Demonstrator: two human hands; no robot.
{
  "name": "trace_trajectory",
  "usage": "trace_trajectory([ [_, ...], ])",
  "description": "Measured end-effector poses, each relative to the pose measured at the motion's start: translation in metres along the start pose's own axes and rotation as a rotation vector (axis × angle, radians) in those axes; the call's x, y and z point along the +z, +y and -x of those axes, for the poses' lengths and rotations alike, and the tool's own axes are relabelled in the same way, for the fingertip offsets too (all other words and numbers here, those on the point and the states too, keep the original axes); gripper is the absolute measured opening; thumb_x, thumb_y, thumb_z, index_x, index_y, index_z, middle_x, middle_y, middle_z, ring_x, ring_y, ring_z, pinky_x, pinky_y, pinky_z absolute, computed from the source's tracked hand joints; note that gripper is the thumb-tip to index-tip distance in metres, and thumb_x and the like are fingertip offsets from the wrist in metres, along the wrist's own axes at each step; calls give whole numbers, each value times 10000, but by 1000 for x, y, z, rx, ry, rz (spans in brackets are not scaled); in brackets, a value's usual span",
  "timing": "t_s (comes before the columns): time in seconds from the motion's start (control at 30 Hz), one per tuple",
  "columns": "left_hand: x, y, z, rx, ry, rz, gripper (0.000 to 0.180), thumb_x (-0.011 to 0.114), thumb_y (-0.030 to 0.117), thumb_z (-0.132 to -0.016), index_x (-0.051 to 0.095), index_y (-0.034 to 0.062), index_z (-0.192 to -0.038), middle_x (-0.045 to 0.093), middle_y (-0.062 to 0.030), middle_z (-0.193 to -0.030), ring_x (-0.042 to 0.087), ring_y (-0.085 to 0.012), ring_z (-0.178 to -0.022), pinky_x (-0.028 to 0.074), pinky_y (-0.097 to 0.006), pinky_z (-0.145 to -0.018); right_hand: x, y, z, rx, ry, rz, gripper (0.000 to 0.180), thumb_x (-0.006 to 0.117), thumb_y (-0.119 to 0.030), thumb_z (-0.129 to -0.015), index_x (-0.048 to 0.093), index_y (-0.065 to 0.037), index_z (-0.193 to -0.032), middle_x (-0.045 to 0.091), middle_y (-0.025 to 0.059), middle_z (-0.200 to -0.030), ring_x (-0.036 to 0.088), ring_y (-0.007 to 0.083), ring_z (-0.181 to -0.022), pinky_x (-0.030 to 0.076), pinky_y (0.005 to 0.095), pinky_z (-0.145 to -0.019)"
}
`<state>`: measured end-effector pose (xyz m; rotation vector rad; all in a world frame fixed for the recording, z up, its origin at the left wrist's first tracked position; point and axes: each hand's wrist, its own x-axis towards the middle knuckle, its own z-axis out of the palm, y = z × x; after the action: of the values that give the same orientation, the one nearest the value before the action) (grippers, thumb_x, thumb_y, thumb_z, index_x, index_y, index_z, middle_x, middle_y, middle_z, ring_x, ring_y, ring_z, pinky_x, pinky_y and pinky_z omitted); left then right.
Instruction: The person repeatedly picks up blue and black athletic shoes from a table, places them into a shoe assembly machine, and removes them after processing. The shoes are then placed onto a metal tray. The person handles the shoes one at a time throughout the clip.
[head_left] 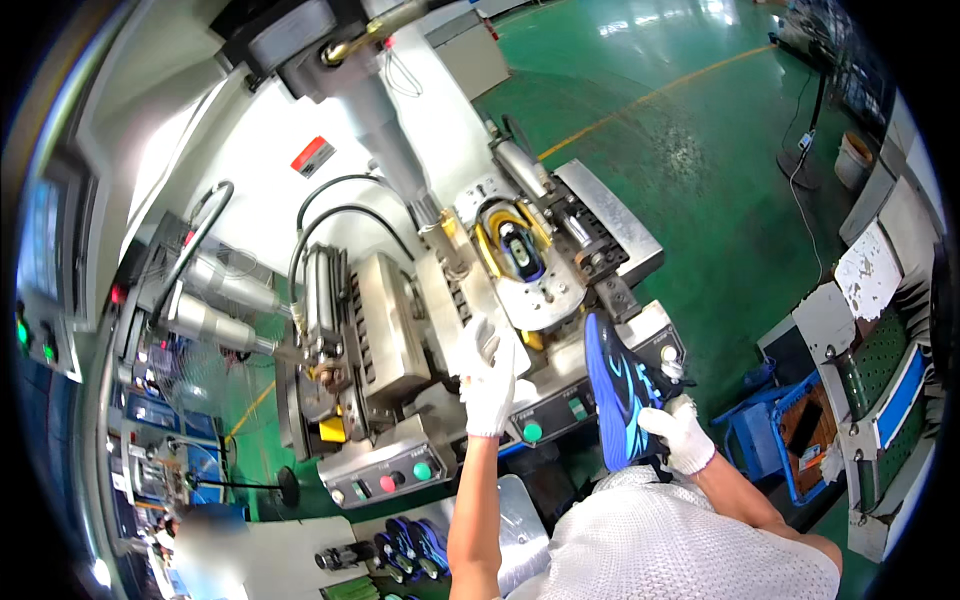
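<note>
My right hand (680, 437), in a white glove, grips a blue and black sports shoe (612, 390) at its lower end. The shoe is held upright at the front right of a metal pressing machine (390, 325). My left hand (488, 385), also gloved, reaches over the machine's front edge with its fingers extended and nothing visible in them. Beyond it, a second dark shoe (518, 250) sits toe or heel up between yellow pads (487, 250) in the right station. Which end of that shoe faces up I cannot tell.
Green and red buttons (388, 484) line the machine's front panel. Several blue and black shoes (410, 548) lie on a table at lower left. A blue crate (800, 440) and a rack (880, 400) stand at right. Hoses (345, 210) arch behind the left station.
</note>
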<state>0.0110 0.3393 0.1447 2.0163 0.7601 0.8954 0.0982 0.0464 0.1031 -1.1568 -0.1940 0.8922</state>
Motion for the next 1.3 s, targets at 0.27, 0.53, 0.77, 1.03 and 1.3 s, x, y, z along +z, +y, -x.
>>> trace_trajectory([
  [0.27, 136, -71, -163, -323, -50, -339, 799, 701, 394, -925, 395, -64, -1505, 519, -305, -1473, 563, -393, -1334, 442, -418, -1114, -42, -47, 5, -14, 130, -183, 451, 694, -170, -854, 649, 48, -1246, 717, 90, -1134, 675, 171, -1009, 542, 348, -931],
  [0.53, 183, -167, -242, -459, -76, -545, 780, 768, 384, -741, 497, -88, -1299, 672, -295, -1217, 681, -403, -1128, 531, -463, -970, -53, -31, 12, 28, 261, -232, 696, 726, -78, -833, 451, 55, -1459, 615, 111, -1344, 614, 203, -1182, 491, 385, -1057],
  [0.77, 67, -101, -217, -484, -100, 4, 502, 824, 267, -815, 700, -41, -1191, 718, -143, -1125, 679, -228, -985, 542, -368, -905, -12, -57, -34, -15, 198, 193, 466, 739, -131, -866, 632, 3, -1299, 702, 55, -1153, 648, 160, -1011, 527, 358, -939],
  [1.03, -88, -20, 13, -434, -167, 254, 531, 758, 49, -842, 583, 20, -1342, 664, -61, -1198, 612, -160, -1085, 489, -324, -984, 93, -88, -257, -131, 11, 683, 616, 821, -406, -837, 660, 96, -1155, 711, 122, -972, 663, 172, -872, 547, 353, -794],
  [1.3, -174, -66, 280, -1115, 6, -242, 595, 821, 354, -858, 595, 18, -1295, 679, -163, -1231, 661, -313, -1100, 525, -422, -960, 169, 27, -483, -347, 156, 1620, 392, 549, -343, -871, 763, -71, -1056, 731, 190, -1173, 714, 356, -1063, 548, 490, -915],
])
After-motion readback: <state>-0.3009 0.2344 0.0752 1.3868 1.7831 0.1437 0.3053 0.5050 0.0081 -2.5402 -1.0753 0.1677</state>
